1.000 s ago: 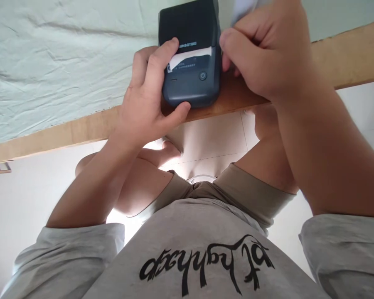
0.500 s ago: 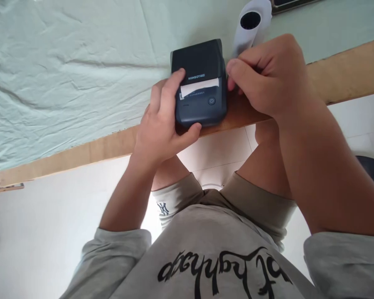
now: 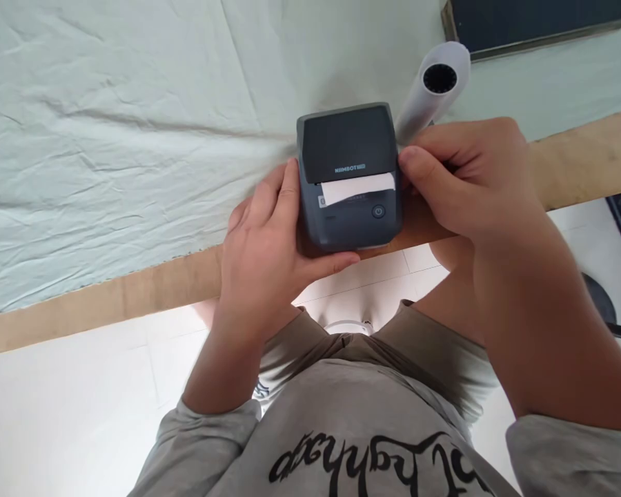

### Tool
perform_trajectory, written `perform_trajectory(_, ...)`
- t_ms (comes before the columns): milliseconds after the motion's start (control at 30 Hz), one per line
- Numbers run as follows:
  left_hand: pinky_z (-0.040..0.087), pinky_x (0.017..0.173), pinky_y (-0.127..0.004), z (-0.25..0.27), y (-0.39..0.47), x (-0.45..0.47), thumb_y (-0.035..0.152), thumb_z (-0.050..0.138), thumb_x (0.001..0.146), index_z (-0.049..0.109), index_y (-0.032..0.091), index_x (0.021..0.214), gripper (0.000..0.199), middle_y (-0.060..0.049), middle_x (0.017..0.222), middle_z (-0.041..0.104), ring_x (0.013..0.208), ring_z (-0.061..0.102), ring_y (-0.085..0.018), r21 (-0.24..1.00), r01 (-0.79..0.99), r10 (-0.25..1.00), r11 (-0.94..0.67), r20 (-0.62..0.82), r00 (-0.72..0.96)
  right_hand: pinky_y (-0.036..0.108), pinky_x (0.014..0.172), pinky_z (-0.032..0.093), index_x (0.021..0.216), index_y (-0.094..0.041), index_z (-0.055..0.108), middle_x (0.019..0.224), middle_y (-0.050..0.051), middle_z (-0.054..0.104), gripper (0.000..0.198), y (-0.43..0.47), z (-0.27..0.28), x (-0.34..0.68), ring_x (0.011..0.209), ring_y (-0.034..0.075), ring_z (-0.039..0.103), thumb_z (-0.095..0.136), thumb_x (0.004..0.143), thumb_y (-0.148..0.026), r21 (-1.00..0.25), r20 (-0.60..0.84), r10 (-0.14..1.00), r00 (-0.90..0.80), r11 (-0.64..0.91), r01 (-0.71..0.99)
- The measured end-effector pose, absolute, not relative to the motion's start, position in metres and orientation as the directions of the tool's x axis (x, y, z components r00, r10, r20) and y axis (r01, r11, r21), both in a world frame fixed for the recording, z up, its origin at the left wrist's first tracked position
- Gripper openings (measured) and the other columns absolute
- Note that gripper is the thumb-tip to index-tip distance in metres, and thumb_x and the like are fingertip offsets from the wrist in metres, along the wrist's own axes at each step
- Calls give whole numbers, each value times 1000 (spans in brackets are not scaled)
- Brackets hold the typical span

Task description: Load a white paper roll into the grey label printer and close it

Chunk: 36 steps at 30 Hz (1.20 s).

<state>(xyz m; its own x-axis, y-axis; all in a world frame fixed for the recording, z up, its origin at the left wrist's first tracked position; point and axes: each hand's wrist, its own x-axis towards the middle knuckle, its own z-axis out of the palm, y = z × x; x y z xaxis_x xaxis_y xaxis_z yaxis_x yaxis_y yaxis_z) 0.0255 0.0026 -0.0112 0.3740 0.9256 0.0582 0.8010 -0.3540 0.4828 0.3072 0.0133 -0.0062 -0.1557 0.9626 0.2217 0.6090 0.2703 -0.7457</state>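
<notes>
Gripping the boxy, dark plastic printer at the light-brown wooden table edge, the left hand is holding one side; the right hand is curling opposite, its hold unclear.

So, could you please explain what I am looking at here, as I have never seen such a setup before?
There is no robot here: a person works with bare hands, seen from a camera worn on the head, looking forward and down. The left hand holds a dark NIIMBOT device along its left side and near edge. White paper sticks out of it. The right hand is curled at its right side; contact is hard to judge. On the pale green cloth beyond are a white cylinder and a dark, framed object.
</notes>
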Motion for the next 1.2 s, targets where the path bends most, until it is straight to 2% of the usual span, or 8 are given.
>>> perform_trajectory(133, 51, 142, -66, -13, 0, 26, 92, 99, 80, 48, 29, 187, 134, -19, 190, 55, 174, 55, -55, 457, 817, 927, -351, 49, 371, 28, 65, 23, 73, -9, 47, 66, 1, 39, 90, 16, -5, 308, 67, 1, 33, 54, 113, -90, -736, 213, 966, -149, 259, 625)
perform_trajectory(267, 51, 142, -65, -13, -2, 24, 92, 99, 81, 51, 31, 185, 130, -17, 189, 57, 171, 59, -53, 461, 810, 925, -364, 73, 374, 26, 66, 24, 83, -11, 56, 71, 0, 49, 83, 18, -6, 308, 68, 1, 37, 51, 115, -87, -728, 207, 965, -159, 261, 634)
perform_trajectory(433, 52, 141, -66, -14, -5, 25, 93, 101, 78, 51, 32, 185, 133, -18, 189, 58, 170, 60, -54, 459, 805, 923, -375, 102, 371, 26, 69, 27, 90, -13, 61, 75, 1, 51, 86, 18, -10, 311, 70, 3, 39, 43, 115, -93, -715, 220, 960, -176, 281, 640)
perform_trajectory(633, 57, 139, -61, -15, -5, 27, 88, 105, 80, 58, 32, 181, 125, -16, 183, 65, 166, 67, -50, 486, 779, 916, -395, 142, 376, 29, 68, 28, 84, -12, 51, 71, 1, 49, 94, 23, -16, 317, 67, 4, 36, 36, 111, -101, -706, 223, 953, -205, 303, 640)
perform_trajectory(833, 59, 137, -64, -17, 2, 23, 88, 104, 80, 57, 33, 182, 125, -14, 184, 66, 165, 68, -47, 516, 748, 901, -418, 132, 413, 30, 68, 25, 84, -12, 46, 70, 1, 41, 99, 24, -15, 314, 67, 3, 34, 34, 105, -108, -715, 190, 962, -195, 272, 644)
perform_trajectory(1033, 62, 135, -63, -14, 3, 25, 92, 100, 83, 70, 31, 172, 112, -10, 176, 74, 160, 74, -45, 534, 728, 896, -431, 155, 417, 29, 66, 26, 81, -11, 36, 71, 2, 33, 100, 21, -8, 308, 67, 3, 31, 32, 104, -109, -735, 153, 972, -179, 234, 636)
perform_trajectory(1133, 63, 134, -63, -15, 1, 26, 83, 105, 83, 68, 33, 173, 109, -9, 175, 75, 157, 76, -44, 543, 727, 904, -420, 177, 390, 28, 66, 26, 81, -12, 37, 70, 2, 34, 97, 21, -9, 309, 67, 3, 32, 33, 109, -104, -743, 163, 968, -192, 249, 621)
perform_trajectory(1200, 61, 136, -63, -14, 1, 25, 80, 105, 84, 65, 34, 175, 110, -9, 176, 73, 159, 74, -45, 553, 728, 909, -405, 159, 386, 28, 65, 25, 82, -12, 41, 68, 0, 36, 97, 21, -12, 309, 65, 3, 32, 41, 106, -106, -746, 183, 963, -197, 267, 610)
